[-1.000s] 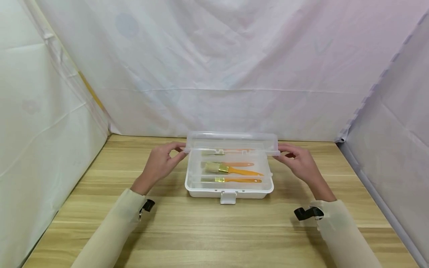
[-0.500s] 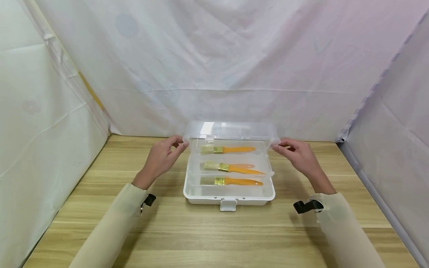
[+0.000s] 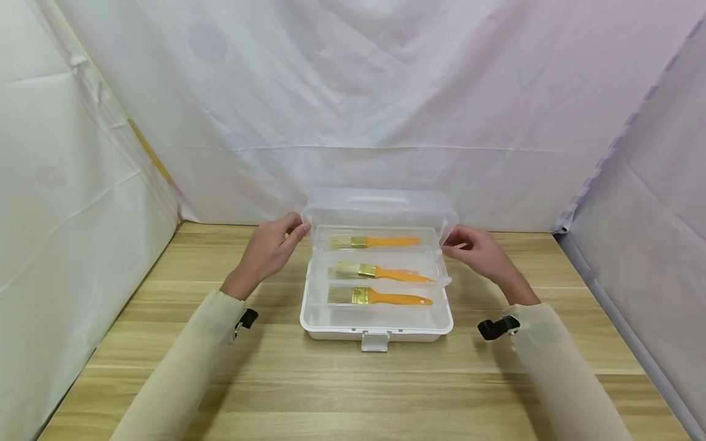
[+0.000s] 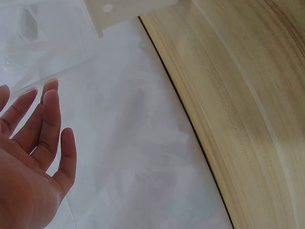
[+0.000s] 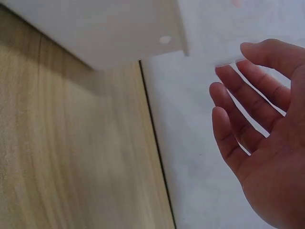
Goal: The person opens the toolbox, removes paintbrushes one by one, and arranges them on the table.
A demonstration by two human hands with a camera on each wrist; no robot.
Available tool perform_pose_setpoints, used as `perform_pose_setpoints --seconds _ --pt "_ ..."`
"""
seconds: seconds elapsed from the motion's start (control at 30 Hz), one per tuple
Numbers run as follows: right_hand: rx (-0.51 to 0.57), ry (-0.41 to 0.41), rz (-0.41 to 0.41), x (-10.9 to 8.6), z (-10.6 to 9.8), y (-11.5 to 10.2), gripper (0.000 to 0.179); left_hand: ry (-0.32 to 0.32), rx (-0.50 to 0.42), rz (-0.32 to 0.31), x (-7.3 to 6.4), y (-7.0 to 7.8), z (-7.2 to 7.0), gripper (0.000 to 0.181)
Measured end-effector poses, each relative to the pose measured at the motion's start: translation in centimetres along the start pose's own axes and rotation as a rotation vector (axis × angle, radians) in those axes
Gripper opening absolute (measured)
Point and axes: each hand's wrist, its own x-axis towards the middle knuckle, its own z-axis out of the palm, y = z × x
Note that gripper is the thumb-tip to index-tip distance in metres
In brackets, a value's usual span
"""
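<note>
A white plastic storage box point(image 3: 380, 335) with a clear hinged lid point(image 3: 380, 199) stands on the table, its lid raised at the back. Inside, stepped clear trays carry flat paintbrushes with orange handles: a rear brush point(image 3: 391, 241), a middle brush point(image 3: 402, 275) and a front brush point(image 3: 398, 299). My left hand point(image 3: 269, 246) pinches the lid's left edge; the left wrist view shows its fingertips point(image 4: 50, 85) along that clear edge. At the lid's right edge, my right hand point(image 3: 477, 252) pinches between thumb and fingers, seen also in the right wrist view. The box's front latch point(image 3: 375, 342) hangs down.
The wood-grain table point(image 3: 353, 398) runs around the box. Behind it hangs a pale cloth backdrop point(image 3: 364, 110), close to the raised lid, with white cloth walls left and right. Black straps point(image 3: 496, 327) sit at both sleeve cuffs.
Both hands have lifted the lid up and back. The trays have fanned out with it, uncovering the rear brush, and the box has shifted slightly toward me.
</note>
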Motion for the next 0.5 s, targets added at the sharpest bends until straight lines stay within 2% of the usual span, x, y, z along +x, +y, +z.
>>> perform_pose_setpoints --seconds 0.17,0.37,0.5 --pt "-0.03 -0.014 0.036 0.3 0.9 1.1 0.02 -0.016 -0.023 -0.037 0.3 -0.2 0.0 0.028" --pt "0.003 -0.002 0.021 0.4 1.5 0.8 0.02 -0.033 -0.098 -0.119 0.3 -0.4 0.4 0.033" --pt "0.022 0.001 0.012 0.4 1.6 0.7 0.018 -0.091 -0.121 -0.167 -0.1 -0.7 0.7 0.035"
